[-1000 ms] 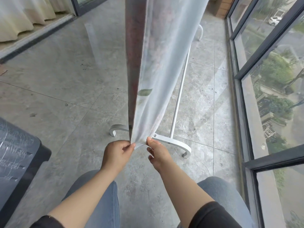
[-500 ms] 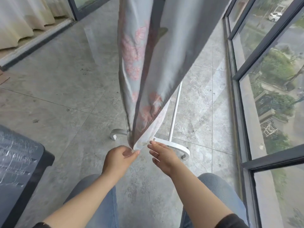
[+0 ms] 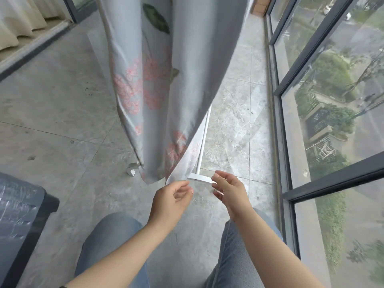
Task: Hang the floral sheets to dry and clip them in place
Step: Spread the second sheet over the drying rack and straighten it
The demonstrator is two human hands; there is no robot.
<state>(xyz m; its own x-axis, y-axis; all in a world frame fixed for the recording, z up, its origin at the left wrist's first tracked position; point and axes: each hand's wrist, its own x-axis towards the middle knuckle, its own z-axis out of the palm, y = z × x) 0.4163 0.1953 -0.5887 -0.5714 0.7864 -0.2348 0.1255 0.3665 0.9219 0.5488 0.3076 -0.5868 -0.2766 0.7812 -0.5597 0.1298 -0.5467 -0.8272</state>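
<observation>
Left hand [image 3: 170,197] and right hand [image 3: 229,191], both loose-fingered and empty, just below lower edge of floral sheet [image 3: 158,90]

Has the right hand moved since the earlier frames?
Yes: the right hand has let go of the sheet corner and shifted rightward along the white rack foot.

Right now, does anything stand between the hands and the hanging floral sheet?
Nothing visible does. The left hand and right hand are open just below the bottom corner of the floral sheet; the white rack foot lies beyond, on the floor.
</observation>
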